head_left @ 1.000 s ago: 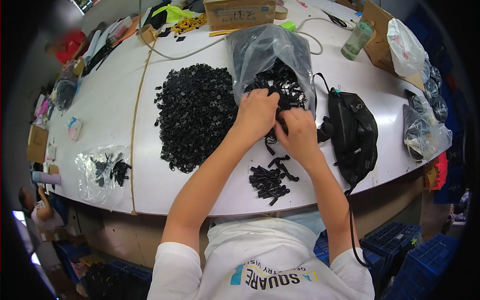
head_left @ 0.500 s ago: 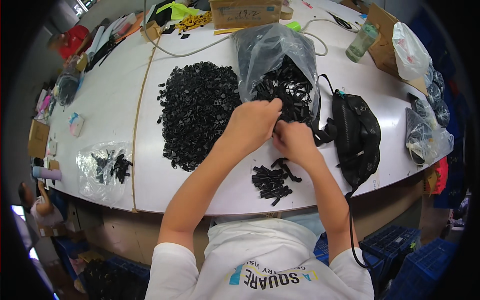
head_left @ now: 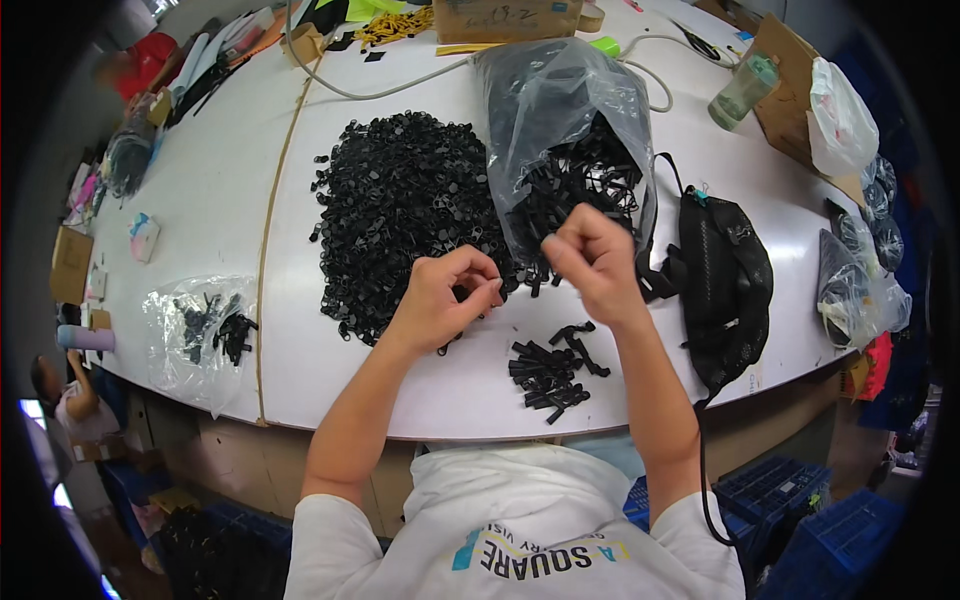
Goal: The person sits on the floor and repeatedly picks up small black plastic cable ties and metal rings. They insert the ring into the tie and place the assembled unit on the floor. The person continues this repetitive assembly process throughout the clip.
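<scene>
My left hand (head_left: 440, 300) hovers at the near right edge of a broad heap of small black plastic clips (head_left: 390, 200). Its thumb and fingertips meet in a pinch, and what lies between them, if anything, is too small to make out. Slightly blurred, my right hand (head_left: 600, 265) is closed in front of the mouth of a clear plastic bag (head_left: 520, 100). Black strap-like pieces (head_left: 590, 170) spill from that bag. Whatever the right fingers hold is hidden. Between my forearms lies a small pile of black pieces with short straps (head_left: 550, 370).
A black mesh pouch (head_left: 725, 290) with a cord lies to the right. Farther off stand a green bottle (head_left: 742, 92) and a cardboard box (head_left: 500, 20). On the left rests an open clear bag (head_left: 180, 370) with more black pieces. A grey cable (head_left: 400, 92) crosses the far side.
My hands were together at the bag's mouth and have parted. The left has come down and left to the clip heap; the right has moved slightly right.
</scene>
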Available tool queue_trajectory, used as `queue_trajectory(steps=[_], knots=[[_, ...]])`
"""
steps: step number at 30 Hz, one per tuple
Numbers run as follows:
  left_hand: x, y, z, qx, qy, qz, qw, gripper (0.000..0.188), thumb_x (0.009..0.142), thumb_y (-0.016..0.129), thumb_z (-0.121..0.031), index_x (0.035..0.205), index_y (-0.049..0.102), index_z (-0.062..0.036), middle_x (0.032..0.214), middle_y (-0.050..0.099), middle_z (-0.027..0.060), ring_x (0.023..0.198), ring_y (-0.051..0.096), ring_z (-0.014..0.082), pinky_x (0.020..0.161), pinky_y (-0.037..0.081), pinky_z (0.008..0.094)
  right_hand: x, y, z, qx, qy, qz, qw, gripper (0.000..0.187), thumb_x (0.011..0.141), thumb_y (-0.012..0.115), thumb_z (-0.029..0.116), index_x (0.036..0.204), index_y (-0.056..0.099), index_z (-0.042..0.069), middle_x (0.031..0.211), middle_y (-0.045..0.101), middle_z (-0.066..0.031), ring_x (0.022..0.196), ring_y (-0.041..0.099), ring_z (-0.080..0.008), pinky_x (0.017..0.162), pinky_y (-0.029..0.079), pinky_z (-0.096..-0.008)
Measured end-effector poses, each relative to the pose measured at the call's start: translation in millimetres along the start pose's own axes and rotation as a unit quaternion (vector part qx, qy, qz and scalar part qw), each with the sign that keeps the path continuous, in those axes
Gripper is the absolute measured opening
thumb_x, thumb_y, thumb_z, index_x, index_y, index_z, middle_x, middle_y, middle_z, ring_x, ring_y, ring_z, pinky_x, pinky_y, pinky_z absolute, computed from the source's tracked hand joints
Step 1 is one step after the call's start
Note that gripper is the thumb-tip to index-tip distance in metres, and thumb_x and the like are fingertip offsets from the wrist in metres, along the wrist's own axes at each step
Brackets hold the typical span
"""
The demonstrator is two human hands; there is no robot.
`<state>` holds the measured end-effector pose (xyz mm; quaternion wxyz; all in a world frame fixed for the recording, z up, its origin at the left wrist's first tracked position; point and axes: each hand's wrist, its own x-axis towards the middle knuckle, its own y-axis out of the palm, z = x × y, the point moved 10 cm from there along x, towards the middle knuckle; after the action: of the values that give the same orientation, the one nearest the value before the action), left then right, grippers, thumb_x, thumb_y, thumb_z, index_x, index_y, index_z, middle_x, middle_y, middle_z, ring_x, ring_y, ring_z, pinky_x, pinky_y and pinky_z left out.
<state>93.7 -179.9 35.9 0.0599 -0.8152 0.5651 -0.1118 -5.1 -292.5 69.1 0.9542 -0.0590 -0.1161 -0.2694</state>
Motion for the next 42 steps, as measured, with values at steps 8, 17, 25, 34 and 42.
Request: queue_trajectory(steps=[8, 17, 25, 34, 42], knots=[[-4.4, -4.2, 0.1, 0.063, 0.026, -0.036, 0.997, 0.011, 0.083, 0.065, -0.004, 0.076, 0.057, -0.0001, 0.057, 0.058, 0.0015, 0.051, 0.057, 0.0057, 0.048, 0.043, 0.0195, -18.7, 34.7, 8.3, -0.247, -0.023, 0.105, 0.963, 0.012, 0.088, 0.055, 0.006, 0.096, 0.052, -0.002, 0.071, 0.055, -0.0180, 0.063, 0.056, -0.0365, 0.059, 0.044, -0.0409], [-12.2, -14.7, -14.0, 0.090, 0.106, -0.152, 0.979, 0.013, 0.080, 0.067, -0.003, 0.073, 0.057, -0.0031, 0.052, 0.054, -0.0001, 0.044, 0.050, 0.0051, 0.043, 0.038, 0.0204, -25.1, 38.2, 14.8, -0.340, -0.140, 0.082, 0.926, 0.012, 0.080, 0.068, 0.005, 0.086, 0.059, 0.000, 0.073, 0.057, -0.0120, 0.063, 0.057, -0.0292, 0.056, 0.045, -0.0371], [-12.2, -6.2, -14.4, 0.139, 0.103, -0.146, 0.974, 0.014, 0.079, 0.068, -0.006, 0.072, 0.056, -0.0043, 0.052, 0.054, 0.0029, 0.042, 0.053, 0.0118, 0.043, 0.041, 0.0242, -29.5, 51.1, 18.2, -0.442, -0.164, 0.073, 0.879, 0.013, 0.076, 0.068, 0.005, 0.088, 0.062, 0.002, 0.070, 0.054, -0.0077, 0.063, 0.056, -0.0245, 0.056, 0.046, -0.0352], [-20.0, 12.8, -22.3, 0.183, 0.184, -0.138, 0.956, 0.011, 0.082, 0.065, -0.005, 0.075, 0.057, -0.0031, 0.053, 0.056, 0.0055, 0.043, 0.054, 0.0130, 0.043, 0.043, 0.0259, -40.2, 66.5, -1.4, -0.501, -0.132, 0.144, 0.843, 0.006, 0.075, 0.061, 0.003, 0.077, 0.055, 0.004, 0.065, 0.057, -0.0091, 0.059, 0.060, -0.0279, 0.056, 0.049, -0.0376], [-20.6, -2.1, -16.1, -0.021, 0.095, -0.127, 0.987, 0.018, 0.092, 0.056, -0.012, 0.078, 0.058, -0.0003, 0.054, 0.056, 0.0063, 0.046, 0.054, 0.0124, 0.045, 0.041, 0.0270, -40.7, 65.5, 28.8, -0.426, -0.173, 0.037, 0.887, 0.020, 0.079, 0.067, -0.001, 0.098, 0.061, -0.005, 0.068, 0.061, -0.0149, 0.056, 0.059, -0.0296, 0.051, 0.045, -0.0368]])
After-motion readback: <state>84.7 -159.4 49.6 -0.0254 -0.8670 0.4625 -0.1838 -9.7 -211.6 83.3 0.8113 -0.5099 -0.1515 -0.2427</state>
